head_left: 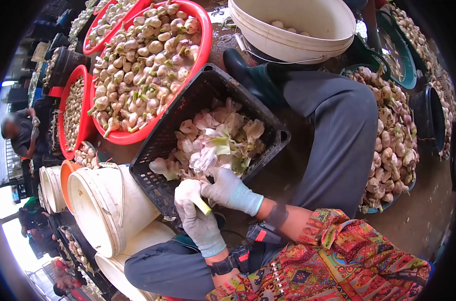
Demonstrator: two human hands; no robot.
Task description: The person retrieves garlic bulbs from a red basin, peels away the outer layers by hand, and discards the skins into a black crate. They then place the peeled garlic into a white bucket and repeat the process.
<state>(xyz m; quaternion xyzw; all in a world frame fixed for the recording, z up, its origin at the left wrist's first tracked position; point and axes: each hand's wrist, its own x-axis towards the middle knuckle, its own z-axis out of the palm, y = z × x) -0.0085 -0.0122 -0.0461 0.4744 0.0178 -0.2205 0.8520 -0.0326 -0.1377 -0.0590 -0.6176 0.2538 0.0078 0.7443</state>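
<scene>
Brightly patterned clothing point(333, 266) on the seated wearer fills the near foreground, with dark trousers point(338, 120) and a green boot point(255, 83) stretching beyond it. Two gloved hands meet at the near edge of a black crate point(163, 131). Closed around a garlic bulb point(189, 191), the left hand point(200, 231) supports it from below; the bulb is pale and smooth, its short green stem point(203, 206) slanting down towards the wearer. Beside it, the right hand point(230, 193) has its fingers curled close against the bulb; whether they pinch a bit of skin cannot be told.

Loose papery skins point(215, 138) are heaped inside the crate, in pink, white and pale green. The step in hand appears to be stripping the outer skin from this bulb, and it looks nearly bare. Finishing it would call for a steady hold by the left hand and a light pull by the right, with any scraps falling over the crate.

Beyond the crate sits a red tub point(206, 37) piled with stemmed garlic point(142, 65). A large white bucket point(293, 52) at the top holds a few pale pieces, and another garlic pile point(388, 150) stands to the right.
</scene>
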